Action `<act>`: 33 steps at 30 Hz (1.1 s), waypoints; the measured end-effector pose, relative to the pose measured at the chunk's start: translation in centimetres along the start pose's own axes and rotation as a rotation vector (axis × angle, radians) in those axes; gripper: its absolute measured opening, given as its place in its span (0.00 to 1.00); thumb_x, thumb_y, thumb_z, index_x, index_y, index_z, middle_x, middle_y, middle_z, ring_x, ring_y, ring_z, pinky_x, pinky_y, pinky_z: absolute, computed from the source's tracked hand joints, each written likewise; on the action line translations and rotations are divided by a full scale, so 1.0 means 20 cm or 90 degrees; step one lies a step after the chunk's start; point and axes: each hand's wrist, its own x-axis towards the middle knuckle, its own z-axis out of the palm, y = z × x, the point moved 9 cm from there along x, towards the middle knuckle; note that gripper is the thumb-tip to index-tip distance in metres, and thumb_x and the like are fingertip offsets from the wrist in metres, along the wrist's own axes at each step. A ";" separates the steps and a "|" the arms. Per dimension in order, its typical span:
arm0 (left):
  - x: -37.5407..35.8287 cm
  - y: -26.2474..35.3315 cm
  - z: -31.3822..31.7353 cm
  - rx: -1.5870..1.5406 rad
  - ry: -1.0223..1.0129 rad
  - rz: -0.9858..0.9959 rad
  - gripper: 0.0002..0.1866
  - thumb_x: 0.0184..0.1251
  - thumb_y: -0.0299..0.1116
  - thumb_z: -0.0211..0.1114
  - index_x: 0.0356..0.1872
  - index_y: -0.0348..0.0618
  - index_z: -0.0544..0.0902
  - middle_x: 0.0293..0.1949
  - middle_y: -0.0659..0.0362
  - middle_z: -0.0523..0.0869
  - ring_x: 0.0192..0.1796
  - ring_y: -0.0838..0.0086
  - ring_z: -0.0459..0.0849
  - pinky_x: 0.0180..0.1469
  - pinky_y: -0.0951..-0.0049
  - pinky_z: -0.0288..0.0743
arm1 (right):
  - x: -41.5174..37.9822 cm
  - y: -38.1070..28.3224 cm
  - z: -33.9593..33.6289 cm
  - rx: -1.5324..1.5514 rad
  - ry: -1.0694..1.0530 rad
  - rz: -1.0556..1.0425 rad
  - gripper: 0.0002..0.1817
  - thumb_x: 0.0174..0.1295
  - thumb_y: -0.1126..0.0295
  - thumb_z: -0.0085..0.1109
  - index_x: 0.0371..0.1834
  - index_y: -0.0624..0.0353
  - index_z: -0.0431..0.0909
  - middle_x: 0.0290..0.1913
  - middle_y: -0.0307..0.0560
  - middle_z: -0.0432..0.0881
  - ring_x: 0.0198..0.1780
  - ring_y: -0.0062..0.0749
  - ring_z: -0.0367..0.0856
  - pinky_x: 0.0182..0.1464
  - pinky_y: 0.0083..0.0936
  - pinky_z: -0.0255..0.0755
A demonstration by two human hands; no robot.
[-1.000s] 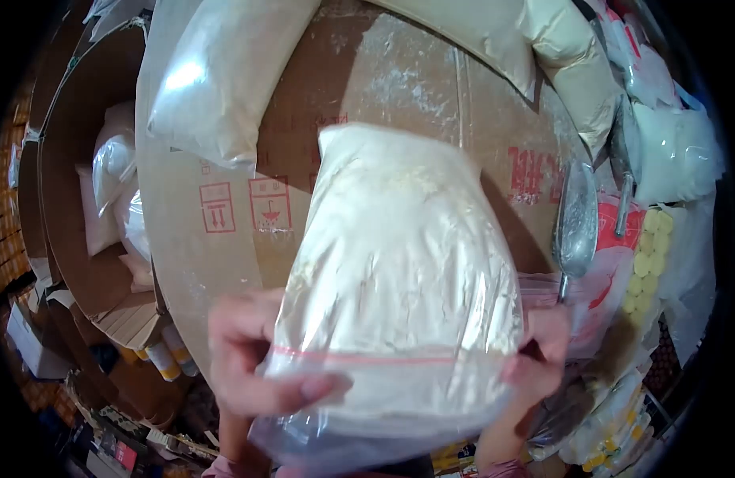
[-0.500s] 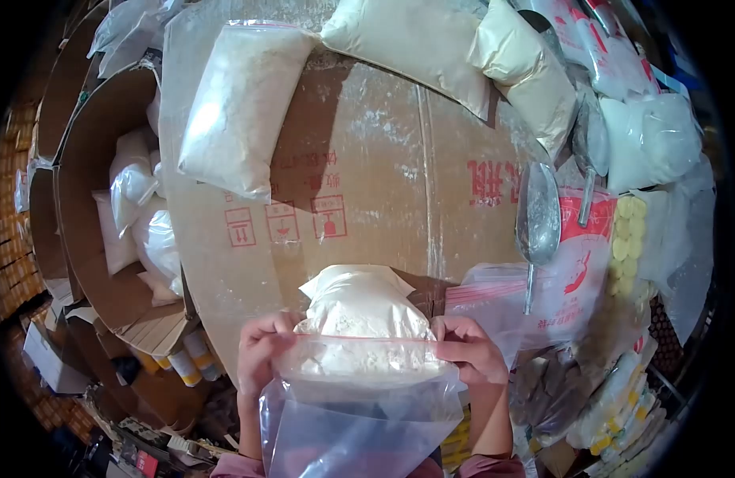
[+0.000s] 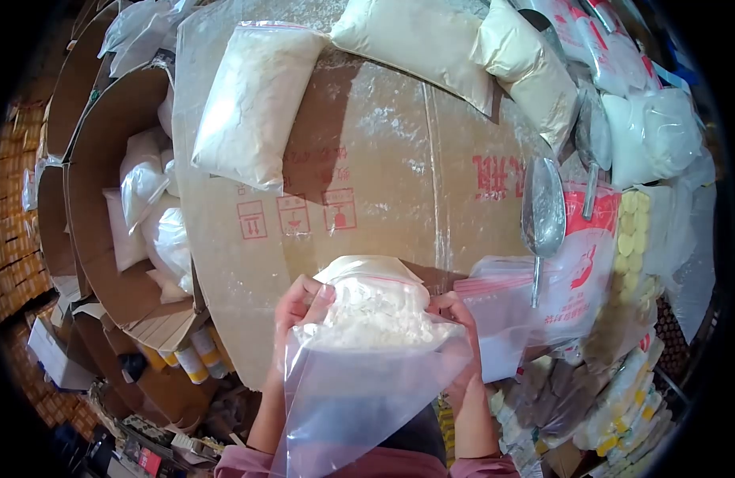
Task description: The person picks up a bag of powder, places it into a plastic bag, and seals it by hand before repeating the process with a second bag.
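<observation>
So the left hand and right hand are each pinching one side of a clear zip bag, with pale powder bunched up near the fingers and the loose see-through end hanging down between the forearms. The cardboard sheet has red printing plus white dusty smears, and three plump bags lie around its far edge, with two metal scoops off to the right. Flat zip bags sit beside a red-and-white packet, and over left an open carton has some white bags in it.
</observation>
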 end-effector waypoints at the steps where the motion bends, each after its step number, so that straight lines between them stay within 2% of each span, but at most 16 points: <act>1: 0.00 -0.05 -0.06 0.048 0.017 0.012 0.13 0.75 0.38 0.66 0.32 0.43 0.76 0.30 0.67 0.81 0.29 0.89 0.73 0.29 0.82 0.65 | 0.00 0.01 -0.01 -0.004 -0.003 -0.003 0.14 0.54 0.74 0.64 0.44 0.58 0.74 0.45 0.37 0.78 0.49 0.20 0.76 0.49 0.19 0.71; 3: -0.05 -0.06 -0.07 0.043 0.044 -0.017 0.13 0.75 0.38 0.66 0.32 0.43 0.77 0.30 0.64 0.83 0.29 0.88 0.75 0.29 0.82 0.67 | -0.03 0.04 -0.04 -0.013 -0.007 -0.009 0.13 0.55 0.75 0.61 0.44 0.58 0.74 0.44 0.37 0.79 0.48 0.20 0.77 0.49 0.19 0.71; 6: -0.15 -0.08 -0.07 0.038 0.072 -0.057 0.13 0.74 0.38 0.67 0.32 0.43 0.77 0.30 0.61 0.86 0.30 0.87 0.79 0.30 0.83 0.69 | -0.11 0.03 -0.07 -0.202 0.058 -0.007 0.11 0.58 0.72 0.60 0.43 0.58 0.74 0.42 0.36 0.80 0.47 0.20 0.77 0.49 0.19 0.71; 10: -0.27 -0.17 -0.08 -0.054 0.118 -0.055 0.13 0.73 0.38 0.68 0.33 0.42 0.77 0.31 0.61 0.86 0.31 0.86 0.80 0.31 0.83 0.71 | -0.21 0.13 -0.09 -0.087 0.076 0.060 0.13 0.61 0.65 0.64 0.42 0.59 0.74 0.43 0.36 0.80 0.46 0.20 0.77 0.47 0.18 0.70; 11: -0.29 -0.23 -0.10 -0.093 0.151 -0.076 0.13 0.73 0.38 0.68 0.33 0.42 0.77 0.30 0.61 0.85 0.30 0.83 0.79 0.32 0.79 0.73 | -0.22 0.18 -0.06 -0.010 0.019 0.081 0.16 0.61 0.63 0.67 0.44 0.58 0.73 0.43 0.38 0.79 0.46 0.20 0.77 0.46 0.17 0.70; 14: -0.32 -0.35 -0.14 -0.133 0.204 -0.079 0.13 0.73 0.38 0.67 0.34 0.42 0.77 0.30 0.60 0.85 0.30 0.81 0.80 0.33 0.78 0.74 | -0.27 0.36 -0.06 0.202 -0.022 0.098 0.16 0.61 0.63 0.68 0.44 0.56 0.73 0.44 0.40 0.80 0.46 0.21 0.79 0.48 0.19 0.74; 16: -0.32 -0.41 -0.17 -0.131 0.225 -0.064 0.13 0.74 0.38 0.67 0.34 0.41 0.77 0.30 0.60 0.85 0.31 0.81 0.80 0.34 0.78 0.74 | -0.32 0.51 -0.06 0.320 -0.008 0.221 0.14 0.62 0.64 0.66 0.45 0.56 0.73 0.46 0.42 0.81 0.48 0.24 0.80 0.50 0.22 0.77; 18: -0.34 -0.47 -0.20 -0.124 0.244 -0.052 0.13 0.74 0.38 0.66 0.34 0.41 0.77 0.30 0.59 0.85 0.31 0.80 0.80 0.34 0.77 0.74 | -0.35 0.58 -0.05 0.375 0.007 0.232 0.13 0.62 0.66 0.66 0.45 0.56 0.74 0.47 0.45 0.82 0.49 0.27 0.82 0.52 0.26 0.79; 19: -0.34 -0.49 -0.21 -0.117 0.250 -0.043 0.13 0.74 0.38 0.66 0.34 0.41 0.77 0.31 0.59 0.85 0.31 0.80 0.80 0.34 0.77 0.74 | -0.35 0.59 -0.03 0.372 0.014 0.183 0.13 0.61 0.67 0.66 0.45 0.56 0.75 0.47 0.46 0.82 0.50 0.29 0.83 0.53 0.27 0.80; 21: -0.38 -0.55 -0.25 -0.094 0.264 -0.025 0.13 0.74 0.39 0.66 0.34 0.41 0.76 0.31 0.59 0.85 0.31 0.79 0.80 0.35 0.76 0.74 | -0.34 0.60 -0.05 0.374 0.042 0.169 0.13 0.59 0.70 0.68 0.45 0.56 0.76 0.48 0.47 0.82 0.50 0.31 0.84 0.53 0.29 0.81; 23: -0.38 -0.60 -0.30 -0.058 0.278 0.005 0.13 0.74 0.39 0.65 0.34 0.41 0.76 0.31 0.58 0.85 0.32 0.78 0.80 0.35 0.75 0.75 | -0.32 0.61 -0.07 0.385 0.083 0.244 0.14 0.55 0.73 0.70 0.44 0.56 0.78 0.47 0.47 0.83 0.50 0.32 0.84 0.52 0.28 0.80; 26: -0.36 -0.68 -0.38 0.014 0.303 0.056 0.13 0.75 0.39 0.65 0.34 0.41 0.76 0.31 0.57 0.85 0.32 0.77 0.80 0.36 0.74 0.75 | -0.32 0.32 -0.01 -0.291 0.057 -0.030 0.15 0.53 0.75 0.71 0.43 0.58 0.79 0.45 0.44 0.84 0.47 0.30 0.84 0.51 0.26 0.77; 27: -0.36 -0.70 -0.40 0.045 0.309 0.077 0.13 0.75 0.39 0.64 0.35 0.40 0.76 0.31 0.57 0.85 0.32 0.77 0.80 0.36 0.74 0.75 | -0.33 0.32 -0.01 -0.380 0.043 -0.067 0.14 0.56 0.74 0.70 0.44 0.60 0.79 0.43 0.43 0.85 0.46 0.27 0.83 0.50 0.25 0.76; 30: -0.36 -0.73 -0.43 0.143 0.307 0.129 0.13 0.75 0.39 0.64 0.35 0.40 0.76 0.32 0.56 0.85 0.33 0.76 0.81 0.37 0.73 0.76 | -0.33 0.41 -0.09 -0.238 0.151 0.011 0.15 0.56 0.74 0.70 0.45 0.60 0.79 0.41 0.43 0.85 0.43 0.25 0.82 0.49 0.25 0.76; 32: -0.36 -0.72 -0.40 0.222 0.282 0.152 0.13 0.75 0.39 0.63 0.35 0.40 0.76 0.32 0.56 0.85 0.33 0.75 0.81 0.37 0.72 0.76 | -0.33 0.34 -0.13 -0.349 0.160 -0.176 0.11 0.64 0.73 0.61 0.48 0.62 0.79 0.39 0.42 0.83 0.40 0.25 0.79 0.48 0.24 0.76; 33: -0.36 -0.70 -0.37 0.276 0.261 0.152 0.14 0.76 0.39 0.62 0.35 0.39 0.76 0.33 0.54 0.85 0.34 0.73 0.81 0.39 0.71 0.76 | -0.32 0.26 -0.13 -0.396 0.197 -0.221 0.11 0.64 0.74 0.60 0.49 0.63 0.79 0.40 0.43 0.83 0.39 0.26 0.79 0.48 0.24 0.76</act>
